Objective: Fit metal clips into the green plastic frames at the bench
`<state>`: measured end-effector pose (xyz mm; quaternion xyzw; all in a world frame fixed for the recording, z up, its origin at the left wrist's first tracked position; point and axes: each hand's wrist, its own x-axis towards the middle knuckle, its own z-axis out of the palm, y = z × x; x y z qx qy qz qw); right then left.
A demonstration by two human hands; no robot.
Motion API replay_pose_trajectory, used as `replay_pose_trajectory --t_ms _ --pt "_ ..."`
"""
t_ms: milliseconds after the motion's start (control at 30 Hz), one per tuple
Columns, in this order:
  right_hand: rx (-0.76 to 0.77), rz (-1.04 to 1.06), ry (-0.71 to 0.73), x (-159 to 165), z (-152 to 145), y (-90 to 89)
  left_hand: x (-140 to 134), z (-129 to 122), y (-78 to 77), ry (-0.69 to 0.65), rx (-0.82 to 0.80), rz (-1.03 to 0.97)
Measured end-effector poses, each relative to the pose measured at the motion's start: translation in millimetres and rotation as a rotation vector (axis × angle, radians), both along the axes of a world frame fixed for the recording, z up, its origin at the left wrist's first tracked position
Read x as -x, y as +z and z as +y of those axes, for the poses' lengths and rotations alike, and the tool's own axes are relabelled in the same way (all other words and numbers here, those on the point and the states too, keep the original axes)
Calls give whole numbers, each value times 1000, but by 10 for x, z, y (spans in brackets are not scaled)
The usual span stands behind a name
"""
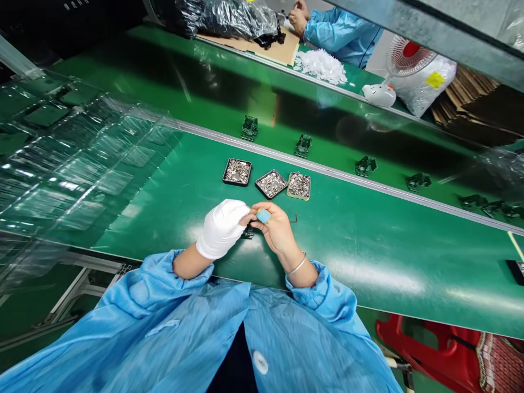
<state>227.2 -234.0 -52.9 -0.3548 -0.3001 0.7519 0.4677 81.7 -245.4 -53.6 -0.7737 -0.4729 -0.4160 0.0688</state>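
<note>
My left hand [223,228], in a white glove with bare fingertips showing, meets my bare right hand [279,233] just above the green worktable [347,234]. The fingertips of both are drawn close together, with my right thumb and forefinger bent toward each other; whatever they may be pinching is too small and covered for me to tell. A light blue wrap [263,216] shows on one of my right fingers, and a pale bracelet [297,263] circles that wrist. The dark circuit board [248,233] is right under my fingers, between my hands and partly hidden by the glove; I can't tell whether I'm touching it. Just right of my right hand lies a thin L-shaped hex key [295,219], partly covered. Beyond my fingers sit three small trays filled with silvery metal parts: a black one [234,183] on the left, a turned black one [262,192] in the middle, and a yellowish-edged one [288,193] on the right, close beside it. Past them runs a metal rail [327,171], with more green circuit boards [303,146] spaced out behind it. Clear plastic trays [110,142] spread at my left. Across from me, a co-worker's blue sleeve [335,30] shows near a heap of white pieces [321,66].
</note>
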Motion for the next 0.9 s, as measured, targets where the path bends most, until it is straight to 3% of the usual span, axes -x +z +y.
replay_pose_trajectory --t_ms 267,467,700,900 --pt "-44 -85 178 -56 -29 -3 13 -103 117 -86 372 -211" --pt "-133 -74 162 -90 -37 4 8 -145 177 -92 548 -376" --pt "-190 -98 181 -124 -27 21 35 -133 228 -246 755 -496" --pt "-200 -160 285 -168 -17 33 56 -144 217 -249 762 -481"
